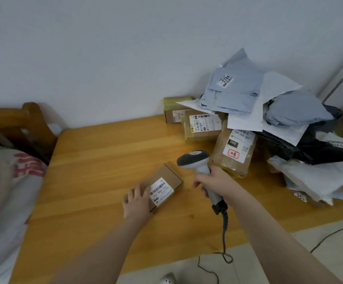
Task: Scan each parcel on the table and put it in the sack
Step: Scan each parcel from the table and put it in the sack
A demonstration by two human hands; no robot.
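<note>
At the bottom edge, a pale shoe (167, 279) stands on the tiled floor, where the scanner's dark cable (225, 232) hangs off the near edge of the wooden table (97, 160) and loops. On the table, the left hand (136, 201) lies with its fingers spread and fairly straight across the near end of a small cardboard box (173, 174), resting on it rather than closing round it. The box lies flat with its white barcode label (162, 191) facing up. Just right of it, the right hand (213, 181) is wrapped round the handle of the grey barcode scanner (195, 160), whose head is tilted over towards the box and is apart from it. Beyond the scanner, the other parcels are heaped at the table's far right. A tape-wrapped box marked 060 (234, 152) leans at the front, a second taped box (202, 126) lies behind it, and a brown carton (174, 113) stands against the wall. Grey poly mailers (234, 93), white mailers (318, 177) and a black bag (320, 148) are piled over them. At the left edge, beside the table, slumps the white woven sack (8, 181) with red print. Its mouth is out of view, so I cannot tell what is in it. Behind it rises a wooden frame (23, 117).
</note>
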